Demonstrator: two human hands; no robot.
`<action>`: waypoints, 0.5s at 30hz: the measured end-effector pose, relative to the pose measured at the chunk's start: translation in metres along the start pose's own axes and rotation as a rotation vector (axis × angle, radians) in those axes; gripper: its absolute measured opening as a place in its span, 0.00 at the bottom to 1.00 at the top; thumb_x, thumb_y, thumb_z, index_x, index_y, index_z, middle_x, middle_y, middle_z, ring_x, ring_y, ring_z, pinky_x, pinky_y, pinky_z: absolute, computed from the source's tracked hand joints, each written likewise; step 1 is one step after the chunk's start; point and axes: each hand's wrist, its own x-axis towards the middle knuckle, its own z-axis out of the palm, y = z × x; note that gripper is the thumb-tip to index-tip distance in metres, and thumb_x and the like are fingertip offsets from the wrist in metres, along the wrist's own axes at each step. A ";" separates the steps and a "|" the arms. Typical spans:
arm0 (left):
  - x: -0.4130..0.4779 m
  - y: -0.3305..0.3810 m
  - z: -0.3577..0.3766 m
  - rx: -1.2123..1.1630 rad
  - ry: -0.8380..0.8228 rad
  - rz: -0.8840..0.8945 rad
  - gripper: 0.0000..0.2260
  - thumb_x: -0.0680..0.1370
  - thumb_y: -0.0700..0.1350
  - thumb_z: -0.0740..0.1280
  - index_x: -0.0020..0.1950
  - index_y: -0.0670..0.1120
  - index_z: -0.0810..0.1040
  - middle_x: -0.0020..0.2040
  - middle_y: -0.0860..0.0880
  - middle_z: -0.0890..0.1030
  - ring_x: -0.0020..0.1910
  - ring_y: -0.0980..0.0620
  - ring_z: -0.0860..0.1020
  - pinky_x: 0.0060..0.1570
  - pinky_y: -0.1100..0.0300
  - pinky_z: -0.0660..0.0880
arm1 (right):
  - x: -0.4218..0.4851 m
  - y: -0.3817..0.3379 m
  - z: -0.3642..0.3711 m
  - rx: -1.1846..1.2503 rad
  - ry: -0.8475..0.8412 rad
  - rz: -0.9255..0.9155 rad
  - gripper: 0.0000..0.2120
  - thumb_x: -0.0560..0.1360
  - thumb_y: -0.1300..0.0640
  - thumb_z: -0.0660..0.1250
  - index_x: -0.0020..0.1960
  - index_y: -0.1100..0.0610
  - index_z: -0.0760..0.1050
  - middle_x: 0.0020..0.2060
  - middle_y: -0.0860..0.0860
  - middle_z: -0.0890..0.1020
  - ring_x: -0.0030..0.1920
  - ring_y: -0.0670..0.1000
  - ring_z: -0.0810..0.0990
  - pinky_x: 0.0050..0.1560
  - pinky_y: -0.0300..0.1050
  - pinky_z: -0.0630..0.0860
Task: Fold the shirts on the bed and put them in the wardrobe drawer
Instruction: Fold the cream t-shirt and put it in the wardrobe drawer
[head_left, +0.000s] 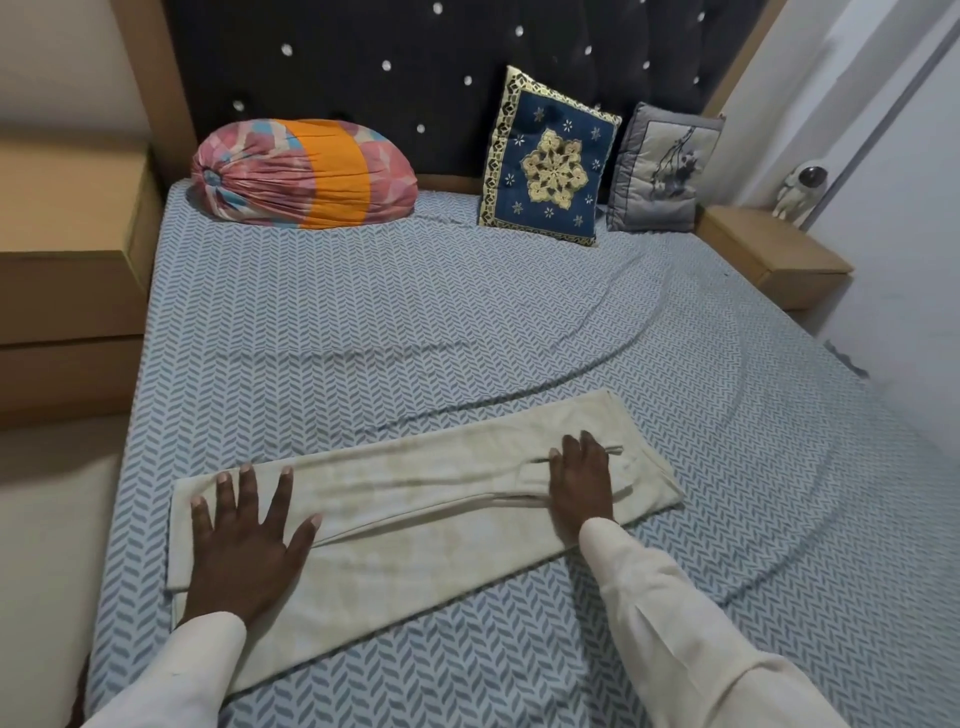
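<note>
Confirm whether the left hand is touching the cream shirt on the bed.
Touching. The head view shows the left hand lying flat, fingers spread, directly on the folded cream shirt.

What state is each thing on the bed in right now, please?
Shirt, folded into a long strip, flat on the sheet.
Left hand, open, pressing the shirt's left end.
Right hand, open, pressing its right part.
Bolster, lying on its side.
Blue cushion, propped upright against the headboard.
Grey cushion, propped upright too.
Sheet, creased.

Shirt (415, 499) lies on bed (467, 322), before cushions (545, 161).
</note>
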 end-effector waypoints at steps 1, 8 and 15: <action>0.001 0.001 0.000 -0.008 0.007 0.001 0.38 0.75 0.70 0.39 0.80 0.51 0.53 0.79 0.39 0.52 0.78 0.37 0.50 0.72 0.45 0.32 | -0.002 0.006 0.003 0.045 0.010 0.055 0.15 0.77 0.56 0.56 0.56 0.62 0.75 0.57 0.62 0.76 0.59 0.65 0.71 0.60 0.56 0.68; 0.004 0.000 -0.003 -0.012 -0.022 -0.027 0.41 0.70 0.72 0.34 0.79 0.53 0.41 0.80 0.43 0.42 0.78 0.41 0.39 0.71 0.45 0.30 | 0.013 0.018 0.013 0.095 -0.238 0.216 0.28 0.76 0.43 0.49 0.59 0.61 0.76 0.59 0.65 0.76 0.61 0.67 0.75 0.64 0.57 0.68; -0.032 -0.006 -0.027 -0.090 0.037 -0.055 0.33 0.78 0.62 0.44 0.74 0.46 0.68 0.74 0.39 0.67 0.76 0.37 0.58 0.73 0.40 0.45 | 0.016 -0.028 -0.046 0.086 -0.251 0.065 0.23 0.76 0.49 0.55 0.60 0.63 0.77 0.54 0.62 0.81 0.56 0.63 0.78 0.59 0.53 0.72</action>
